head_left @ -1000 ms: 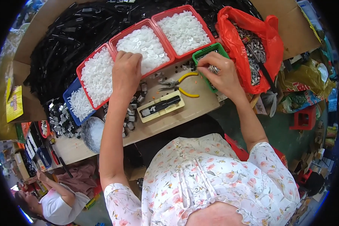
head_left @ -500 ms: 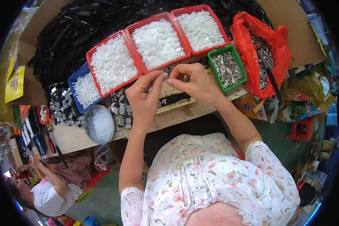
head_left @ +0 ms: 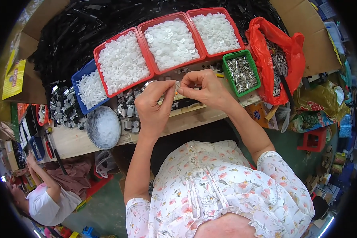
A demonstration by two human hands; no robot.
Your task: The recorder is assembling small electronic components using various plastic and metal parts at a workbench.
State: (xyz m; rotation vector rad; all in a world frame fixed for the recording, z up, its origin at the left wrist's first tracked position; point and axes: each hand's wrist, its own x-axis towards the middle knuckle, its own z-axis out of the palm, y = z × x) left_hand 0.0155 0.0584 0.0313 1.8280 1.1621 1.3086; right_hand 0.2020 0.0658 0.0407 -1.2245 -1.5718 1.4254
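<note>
My left hand [head_left: 155, 108] and my right hand [head_left: 205, 88] meet above the bench, fingertips almost touching. Thumb and forefinger of the left are pinched on a small whitish piece [head_left: 177, 84], partly hidden by the fingertips. The right hand's thumb and forefinger are closed too; what they hold, if anything, is too small to tell. Beneath them lies a long black part [head_left: 181, 104] in a cream holder, mostly covered by the hands. Just beyond stand red trays of small white plastic pieces, the middle tray [head_left: 158, 72] nearest. A green basket [head_left: 259, 84] of shiny metal pins stands right of the right hand.
A blue bin [head_left: 75, 81] of white pieces and a round metal bowl [head_left: 92, 137] stand left, near piled metallic parts [head_left: 63, 106]. A red plastic bag [head_left: 296, 59] of parts is at right. Black strips [head_left: 91, 29] heap behind. Another person [head_left: 47, 198] works at far left.
Both hands have sunk slightly toward me, and the fingertips have come closer over the small piece. The view has shifted a little. The person at far left has moved slightly leftward in view.
</note>
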